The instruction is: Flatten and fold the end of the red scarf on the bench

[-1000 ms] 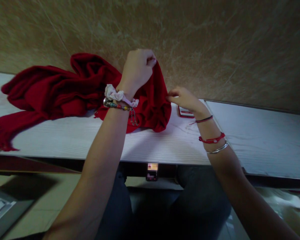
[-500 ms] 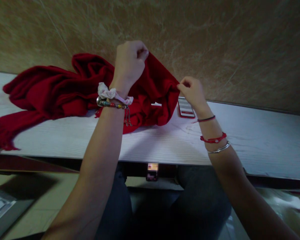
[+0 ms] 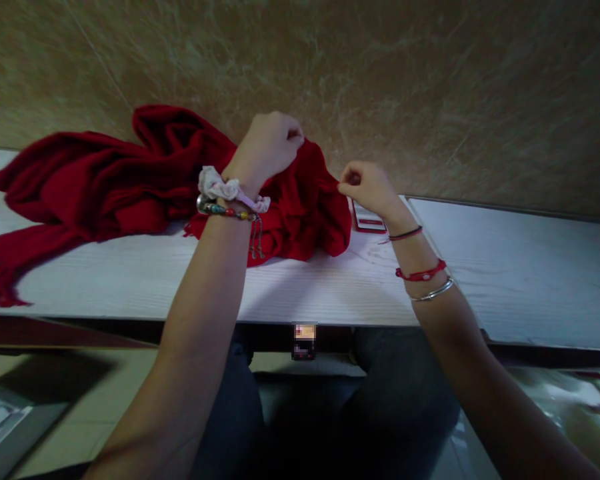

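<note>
A bunched red scarf [image 3: 105, 180] with a fringed end lies across the white tabletop [image 3: 380, 280]. My left hand [image 3: 273, 150] is closed in a pinch on the scarf's upper edge, its fingertips partly turned away from view. Lower and to the right, my right hand [image 3: 370, 190] pinches the scarf's edge between thumb and forefinger. Between the two hands the cloth hangs in loose folds down to the table. Just behind my right hand lies a phone [image 3: 369, 219] with a red border, partly covered by the hand and the cloth.
A brown marbled wall [image 3: 430, 87] rises directly behind the narrow table. My legs [image 3: 405, 393] are beneath its front edge. At the lower left stands a grey box-like object [image 3: 20, 427]. Blurred clear plastic [image 3: 570, 407] shows at the lower right.
My left hand has come down and slightly right, and my right hand has shifted left. The stretch of scarf between them has gone from taut to slack and folded.
</note>
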A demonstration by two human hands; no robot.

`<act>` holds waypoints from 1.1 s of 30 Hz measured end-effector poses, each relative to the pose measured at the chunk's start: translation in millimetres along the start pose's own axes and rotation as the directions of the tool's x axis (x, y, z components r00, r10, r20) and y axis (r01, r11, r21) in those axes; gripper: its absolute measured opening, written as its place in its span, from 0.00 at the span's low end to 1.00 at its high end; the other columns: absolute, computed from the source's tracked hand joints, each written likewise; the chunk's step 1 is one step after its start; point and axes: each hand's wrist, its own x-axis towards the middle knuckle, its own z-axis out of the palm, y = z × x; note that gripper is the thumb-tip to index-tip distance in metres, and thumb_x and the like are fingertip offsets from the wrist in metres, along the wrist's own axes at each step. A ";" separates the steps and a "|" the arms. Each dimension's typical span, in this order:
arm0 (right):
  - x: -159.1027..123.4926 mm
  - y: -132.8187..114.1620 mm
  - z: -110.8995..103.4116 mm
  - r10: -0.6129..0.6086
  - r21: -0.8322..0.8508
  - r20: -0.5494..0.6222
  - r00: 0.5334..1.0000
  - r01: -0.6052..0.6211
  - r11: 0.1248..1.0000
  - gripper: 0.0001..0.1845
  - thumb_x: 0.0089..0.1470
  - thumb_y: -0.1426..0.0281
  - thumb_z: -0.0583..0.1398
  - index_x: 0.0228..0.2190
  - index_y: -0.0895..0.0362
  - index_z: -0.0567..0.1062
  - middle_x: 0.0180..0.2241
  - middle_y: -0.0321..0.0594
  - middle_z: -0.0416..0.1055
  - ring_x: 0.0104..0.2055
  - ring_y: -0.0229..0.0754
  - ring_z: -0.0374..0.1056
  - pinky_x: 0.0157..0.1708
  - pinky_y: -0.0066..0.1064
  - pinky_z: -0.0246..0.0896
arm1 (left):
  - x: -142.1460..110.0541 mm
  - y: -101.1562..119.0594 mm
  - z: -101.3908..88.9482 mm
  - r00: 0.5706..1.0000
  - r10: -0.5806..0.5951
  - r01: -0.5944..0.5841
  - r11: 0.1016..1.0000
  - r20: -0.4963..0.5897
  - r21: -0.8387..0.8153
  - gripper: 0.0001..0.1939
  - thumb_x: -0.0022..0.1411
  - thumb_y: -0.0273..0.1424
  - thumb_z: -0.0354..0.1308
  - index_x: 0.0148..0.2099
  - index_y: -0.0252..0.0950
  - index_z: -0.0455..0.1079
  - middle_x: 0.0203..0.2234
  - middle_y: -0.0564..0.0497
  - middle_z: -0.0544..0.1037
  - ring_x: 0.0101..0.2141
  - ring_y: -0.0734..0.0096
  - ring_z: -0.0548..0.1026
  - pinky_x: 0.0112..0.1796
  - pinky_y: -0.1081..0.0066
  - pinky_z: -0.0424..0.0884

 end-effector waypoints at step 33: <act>4.0 -4.0 4.7 0.043 0.046 -0.066 0.997 -0.040 0.998 0.09 0.51 0.69 0.55 0.33 0.57 0.73 0.29 0.40 0.71 0.33 0.40 0.66 0.33 0.34 0.62 | 2.8 0.0 18.1 0.938 0.085 -0.085 0.996 0.335 -0.014 0.12 0.55 0.34 0.55 0.41 0.38 0.73 0.32 0.51 0.78 0.34 0.68 0.75 0.35 0.73 0.67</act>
